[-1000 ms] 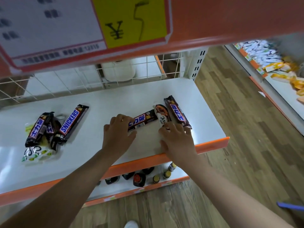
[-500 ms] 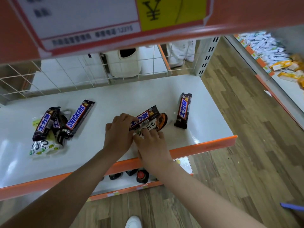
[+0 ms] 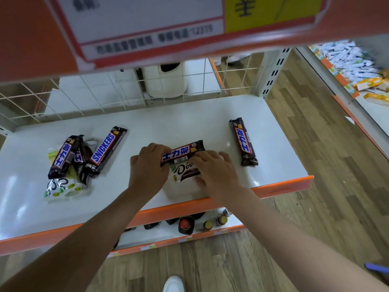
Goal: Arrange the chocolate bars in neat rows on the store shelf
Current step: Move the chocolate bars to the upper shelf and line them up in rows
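Bars are waiting in a loose heap (image 3: 73, 157) at the left of the white shelf (image 3: 189, 116), some crossing one another, so sorting looks barely begun. At the middle, the left hand (image 3: 147, 167) is curling its fingers over the near end of a dark bar (image 3: 182, 153) lying aslant; the right hand (image 3: 216, 171) is resting flatter fingers on its far end and on a white Dove bar (image 3: 183, 172) just under it. Next, I judge, both need turning parallel to the lone bar (image 3: 243, 141) lying well apart at the right.
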`<state>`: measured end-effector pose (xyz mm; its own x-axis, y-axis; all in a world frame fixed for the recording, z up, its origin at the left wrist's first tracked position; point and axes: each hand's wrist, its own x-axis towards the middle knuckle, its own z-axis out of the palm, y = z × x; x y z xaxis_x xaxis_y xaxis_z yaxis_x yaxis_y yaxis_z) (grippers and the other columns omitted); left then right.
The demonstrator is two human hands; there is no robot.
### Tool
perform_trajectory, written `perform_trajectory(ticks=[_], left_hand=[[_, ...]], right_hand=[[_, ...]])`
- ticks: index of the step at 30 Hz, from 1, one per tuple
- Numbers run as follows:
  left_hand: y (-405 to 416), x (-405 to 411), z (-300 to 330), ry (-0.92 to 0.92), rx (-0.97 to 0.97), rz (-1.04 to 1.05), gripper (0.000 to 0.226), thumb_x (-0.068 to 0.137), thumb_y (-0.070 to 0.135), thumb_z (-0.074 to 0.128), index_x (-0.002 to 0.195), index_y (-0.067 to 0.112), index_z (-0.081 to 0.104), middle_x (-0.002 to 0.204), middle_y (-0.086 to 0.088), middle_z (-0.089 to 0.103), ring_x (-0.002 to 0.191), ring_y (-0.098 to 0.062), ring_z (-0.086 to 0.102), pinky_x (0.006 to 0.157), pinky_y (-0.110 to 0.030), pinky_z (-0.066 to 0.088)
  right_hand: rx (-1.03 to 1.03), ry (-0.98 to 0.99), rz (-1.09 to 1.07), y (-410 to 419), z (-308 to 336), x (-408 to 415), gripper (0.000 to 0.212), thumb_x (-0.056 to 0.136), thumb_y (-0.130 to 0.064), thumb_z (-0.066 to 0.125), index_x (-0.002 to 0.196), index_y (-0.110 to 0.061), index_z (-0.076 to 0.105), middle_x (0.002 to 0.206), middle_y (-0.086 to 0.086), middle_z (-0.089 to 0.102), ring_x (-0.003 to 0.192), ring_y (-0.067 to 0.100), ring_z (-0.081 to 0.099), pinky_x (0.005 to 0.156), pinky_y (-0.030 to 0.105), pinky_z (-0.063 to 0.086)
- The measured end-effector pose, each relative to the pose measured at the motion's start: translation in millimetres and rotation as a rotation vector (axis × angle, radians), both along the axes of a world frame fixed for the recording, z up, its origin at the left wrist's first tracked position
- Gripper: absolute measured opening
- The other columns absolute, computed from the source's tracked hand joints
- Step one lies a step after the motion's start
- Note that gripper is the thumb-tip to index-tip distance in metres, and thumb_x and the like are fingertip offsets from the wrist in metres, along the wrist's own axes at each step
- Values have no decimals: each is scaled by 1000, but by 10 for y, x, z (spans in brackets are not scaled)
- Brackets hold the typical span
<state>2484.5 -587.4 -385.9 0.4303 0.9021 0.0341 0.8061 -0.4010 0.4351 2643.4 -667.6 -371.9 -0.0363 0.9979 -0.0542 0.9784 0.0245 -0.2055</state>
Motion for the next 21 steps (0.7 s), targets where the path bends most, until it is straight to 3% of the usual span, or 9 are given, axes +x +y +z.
perform_trajectory(ticks=[4,14,21], left_hand=[[19,-4,-23,16,-23,9,36,88,27,59,123,23,52,116,5,54,111,-17,46,90,-35,28],[85,-88,-19,84,0,-14,36,87,25,58,122,25,55,116,6,55,111,-15,44,94,-38,28],[136,14,-1,104,-52,-80,39,88,42,56,124,27,53,113,5,52,110,-15,43,90,-34,26]], right_hand=[[-34,3,-28,3,-29,6,46,90,-30,54,134,-26,41,140,-7,39,132,18,32,111,44,14],[-136,-22,-34,-1,8,55,48,89,-37,57,133,-28,40,136,-7,40,127,18,34,109,46,18],[-120,-48,-25,38,37,41,46,88,-37,58,130,-26,44,130,-6,46,122,17,40,104,40,25]])
